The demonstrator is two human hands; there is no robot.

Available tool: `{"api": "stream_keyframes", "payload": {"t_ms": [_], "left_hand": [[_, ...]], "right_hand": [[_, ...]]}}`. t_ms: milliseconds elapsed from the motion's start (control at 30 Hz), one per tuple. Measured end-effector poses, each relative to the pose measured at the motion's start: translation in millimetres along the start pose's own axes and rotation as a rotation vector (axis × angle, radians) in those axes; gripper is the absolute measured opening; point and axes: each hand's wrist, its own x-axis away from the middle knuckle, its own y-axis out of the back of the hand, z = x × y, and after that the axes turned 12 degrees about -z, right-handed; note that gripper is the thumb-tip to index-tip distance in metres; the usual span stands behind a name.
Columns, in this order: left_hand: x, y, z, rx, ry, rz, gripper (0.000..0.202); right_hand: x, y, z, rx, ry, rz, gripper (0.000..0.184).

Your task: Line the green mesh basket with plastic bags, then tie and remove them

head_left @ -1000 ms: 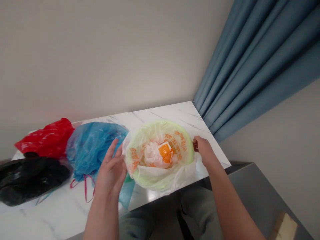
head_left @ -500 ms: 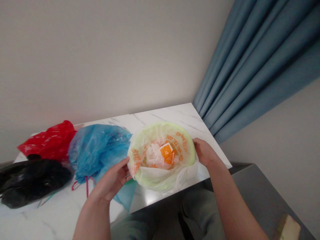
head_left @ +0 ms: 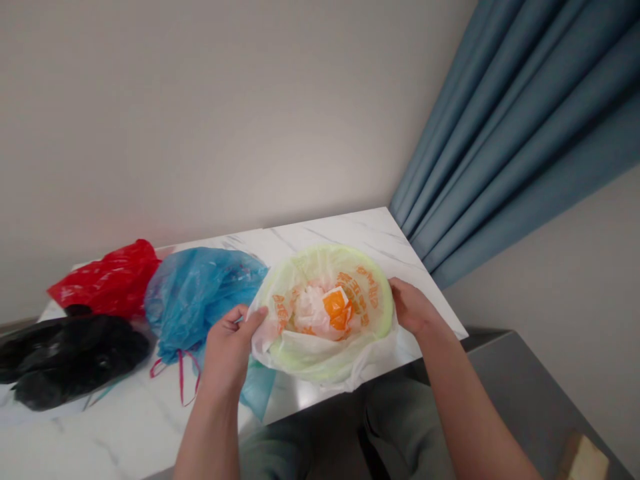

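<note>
A round green bin lined with a white plastic bag with orange print (head_left: 367,293) stands near the front edge of the marble table (head_left: 345,230). Crumpled white and orange wrapping lies inside it. My left hand (head_left: 230,347) pinches the bag's edge on the left side of the rim. My right hand (head_left: 413,307) grips the bag's edge on the right side of the rim, fingers curled over it.
A blue bag with red drawstrings (head_left: 200,297) lies just left of the bin, then a red bag (head_left: 110,280) and a black bag (head_left: 70,357). A blue curtain (head_left: 520,133) hangs at the right. My knees show below the table edge.
My left hand went from open beside the bin to pinching the bag's left edge. My right hand has stayed at the right rim.
</note>
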Motion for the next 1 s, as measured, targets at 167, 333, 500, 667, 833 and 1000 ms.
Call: {"api": "stream_keyframes", "payload": {"t_ms": [167,333,500,667,833,1000], "left_hand": [[4.7,-2.0,-1.3,-0.009,-0.011,0.068,0.035],[13.8,-2.5,-12.7,-0.036,0.072,0.237,0.031],[19.3,3.6,-16.3,-0.104,0.138,0.397,0.023],[22.3,12.7,-13.9,-0.191,0.177,0.479,0.025],[31.7,9.4,-17.5,-0.202,0.281,0.570,0.034],[43.8,6.4,-24.3,-0.313,0.277,0.666,0.046]], "right_hand": [[3.6,-2.4,1.3,0.295,0.309,-0.318,0.013],[14.0,3.3,10.3,0.506,0.589,-0.406,0.013],[18.0,1.8,15.5,0.543,0.683,-0.293,0.017],[18.1,-2.6,17.1,0.550,0.745,-0.167,0.021],[18.1,-7.4,9.0,0.391,0.725,-0.021,0.039],[13.1,-10.1,10.4,-0.022,0.560,0.014,0.041]]}}
